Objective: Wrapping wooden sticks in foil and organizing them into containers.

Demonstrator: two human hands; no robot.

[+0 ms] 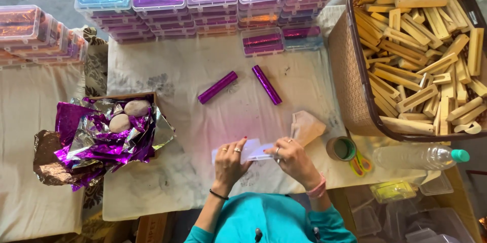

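Both hands meet over a small clear plastic box (252, 150) lying on the pale cloth-covered table (167, 182) just in front of the person. The left hand (229, 161) is curled, fingers bent down onto the box's left part with the thumb tucked under, so it grips rather than lies flat; rings show on two fingers and a dark band circles the wrist. The right hand (293, 159) is likewise half closed, its fingertips pinching the box's right end (how firmly it presses cannot be told), with a pink band at the wrist. Both forearms come up from the bottom edge, angled inward so the knuckles nearly face each other. Just beyond the right hand lies a tan paper wedge (306, 127). Farther up the table rest two purple foil-wrapped sticks (217, 87), well apart from the hands. To the left a tray of crumpled purple foil (101, 141) holds two pale stones, and to the right stands a brown basket (350, 70) of wooden pieces.
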